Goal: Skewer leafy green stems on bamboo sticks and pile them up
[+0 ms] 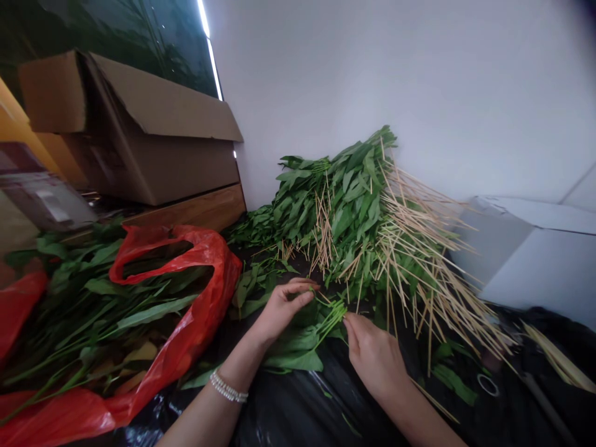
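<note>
My right hand (376, 354) is closed, fingers pinched at the cut ends of a small bunch of green leaf stems (331, 318). A thin bamboo skewer (435, 400) shows behind the right wrist, in line with the pinch; its middle is hidden by the hand. My left hand (285, 308), with a beaded bracelet at the wrist, has thumb and fingers together on a small green stem above the bunch. Broad leaves of the bunch (298, 354) hang below the left hand. Behind both hands, skewered leaf bundles (358, 192) are piled with bare sticks (433, 242) pointing right.
At left, a red plastic bag (212, 310) lies open, full of loose leaves (102, 304). An open cardboard box (186, 158) stands behind it. Black plastic sheeting (288, 410) covers the work surface. A white box (540, 261) and a roll of tape (488, 385) are at right.
</note>
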Demonstrator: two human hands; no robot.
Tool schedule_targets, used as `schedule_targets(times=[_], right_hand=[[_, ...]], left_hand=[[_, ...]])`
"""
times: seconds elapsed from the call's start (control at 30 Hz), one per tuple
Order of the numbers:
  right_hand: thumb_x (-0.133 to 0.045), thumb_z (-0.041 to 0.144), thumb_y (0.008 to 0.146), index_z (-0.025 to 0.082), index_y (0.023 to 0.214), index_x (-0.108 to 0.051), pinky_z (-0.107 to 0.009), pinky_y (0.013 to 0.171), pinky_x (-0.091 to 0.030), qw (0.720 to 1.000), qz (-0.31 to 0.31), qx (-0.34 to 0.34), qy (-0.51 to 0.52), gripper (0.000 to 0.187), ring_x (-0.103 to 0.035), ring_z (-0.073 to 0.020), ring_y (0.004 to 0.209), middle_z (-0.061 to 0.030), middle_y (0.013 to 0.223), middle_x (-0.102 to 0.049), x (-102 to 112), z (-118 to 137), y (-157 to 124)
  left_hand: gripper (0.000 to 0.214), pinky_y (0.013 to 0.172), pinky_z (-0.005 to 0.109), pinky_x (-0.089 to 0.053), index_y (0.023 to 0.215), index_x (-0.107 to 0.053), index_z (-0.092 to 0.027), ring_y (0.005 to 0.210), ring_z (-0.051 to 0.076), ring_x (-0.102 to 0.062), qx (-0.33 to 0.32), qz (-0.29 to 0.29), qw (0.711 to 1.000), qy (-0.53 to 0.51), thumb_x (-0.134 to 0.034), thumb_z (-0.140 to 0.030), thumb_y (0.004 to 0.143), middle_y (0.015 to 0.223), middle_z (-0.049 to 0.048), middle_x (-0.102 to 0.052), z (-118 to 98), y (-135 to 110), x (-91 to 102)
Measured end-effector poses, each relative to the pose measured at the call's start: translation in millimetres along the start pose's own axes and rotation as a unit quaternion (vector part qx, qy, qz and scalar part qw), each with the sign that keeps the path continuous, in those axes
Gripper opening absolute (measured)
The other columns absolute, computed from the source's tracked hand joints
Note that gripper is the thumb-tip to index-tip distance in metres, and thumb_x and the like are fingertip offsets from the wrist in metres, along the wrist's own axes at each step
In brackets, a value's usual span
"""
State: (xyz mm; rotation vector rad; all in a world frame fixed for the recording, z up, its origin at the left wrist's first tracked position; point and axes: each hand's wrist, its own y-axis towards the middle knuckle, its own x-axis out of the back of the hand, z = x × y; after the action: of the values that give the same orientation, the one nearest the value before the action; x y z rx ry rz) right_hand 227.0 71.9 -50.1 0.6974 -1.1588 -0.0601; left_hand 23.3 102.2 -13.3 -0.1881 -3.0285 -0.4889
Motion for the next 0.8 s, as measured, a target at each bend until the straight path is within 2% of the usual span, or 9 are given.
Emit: schedule_targets(times=[0.13, 0.3, 0.4, 0.5, 0.6, 0.7, 0.8], right_hand=[[-0.034, 0.020, 0.094, 0.021, 0.094, -0.062, -0.021, 0.057, -0.040, 1.000, 0.001, -0.001, -0.005, 0.027, -0.066, -0.0133, 0.072, -0.0016, 0.084, -0.068, -0.4, 0.5, -0.9], [-0.037, 0.018, 0.094, 0.020, 0.093, -0.061, -0.021, 0.058, -0.040, 1.000, 0.016, -0.012, -0.008, 0.025, -0.066, -0.0138, 0.072, -0.0011, 0.083, -0.068, 1.0, 0.9, -0.3], [-0.037, 0.017, 0.093, 0.021, 0.091, -0.061, -0.021, 0.058, -0.040, 1.000, 0.019, -0.015, -0.011, 0.024, -0.066, -0.0139, 0.072, -0.0011, 0.083, -0.068, 1.5, 1.0, -0.1], [-0.038, 0.017, 0.093, 0.021, 0.089, -0.061, -0.021, 0.057, -0.039, 0.999, 0.025, -0.017, -0.016, 0.024, -0.065, -0.0132, 0.071, -0.0008, 0.083, -0.068, 0.6, 0.2, -0.1], [-0.038, 0.017, 0.092, 0.021, 0.088, -0.061, -0.020, 0.055, -0.039, 0.999, 0.036, -0.020, -0.022, 0.024, -0.065, -0.0126, 0.069, -0.0008, 0.082, -0.068, -0.4, -0.8, -0.1], [-0.036, 0.018, 0.093, 0.021, 0.090, -0.061, -0.020, 0.056, -0.039, 0.999, 0.034, -0.016, -0.016, 0.026, -0.065, -0.0127, 0.071, -0.0015, 0.084, -0.068, -0.2, -0.8, 0.0], [-0.034, 0.019, 0.094, 0.021, 0.093, -0.062, -0.020, 0.056, -0.040, 1.000, 0.028, -0.007, -0.006, 0.028, -0.065, -0.0126, 0.071, -0.0020, 0.084, -0.068, 0.7, 0.1, -0.1]], left_hand=[[0.024, 0.093, 0.032, -0.041, 0.096, -0.072, -0.017, 0.108, 0.023, -0.057, 0.053, -0.072, 0.987, -0.134, -0.068, -0.030, 0.077, 0.111, 0.0096, -0.067, 5.7, 1.5, 4.6], [0.023, 0.081, 0.028, -0.048, 0.092, -0.070, -0.017, 0.105, 0.021, -0.059, 0.099, -0.140, 0.936, -0.309, -0.073, -0.028, 0.072, 0.110, 0.0078, -0.067, 4.5, 5.7, 11.2], [0.025, 0.074, 0.024, -0.050, 0.094, -0.069, -0.017, 0.090, 0.016, -0.064, 0.113, -0.174, 0.906, -0.368, -0.075, -0.023, 0.070, 0.095, 0.0044, -0.070, 2.4, 8.0, 15.4], [0.028, 0.061, 0.018, -0.049, 0.098, -0.068, -0.017, 0.071, 0.009, -0.063, 0.105, -0.198, 0.894, -0.388, -0.074, -0.021, 0.071, 0.083, -0.0002, -0.069, 2.9, 9.8, 21.8], [0.030, 0.054, 0.014, -0.046, 0.100, -0.067, -0.019, 0.063, 0.005, -0.059, 0.098, -0.221, 0.890, -0.386, -0.074, -0.022, 0.071, 0.081, -0.0030, -0.067, 5.2, 11.3, 27.2], [0.032, 0.052, 0.013, -0.044, 0.098, -0.067, -0.018, 0.060, 0.005, -0.058, 0.132, -0.232, 0.908, -0.322, -0.077, -0.022, 0.068, 0.083, -0.0010, -0.069, 7.4, 10.9, 24.2], [0.028, 0.059, 0.016, -0.046, 0.089, -0.069, -0.015, 0.066, 0.008, -0.061, 0.167, -0.192, 0.936, -0.244, -0.079, -0.024, 0.065, 0.082, 0.0034, -0.071, 8.4, 7.4, 12.8]])
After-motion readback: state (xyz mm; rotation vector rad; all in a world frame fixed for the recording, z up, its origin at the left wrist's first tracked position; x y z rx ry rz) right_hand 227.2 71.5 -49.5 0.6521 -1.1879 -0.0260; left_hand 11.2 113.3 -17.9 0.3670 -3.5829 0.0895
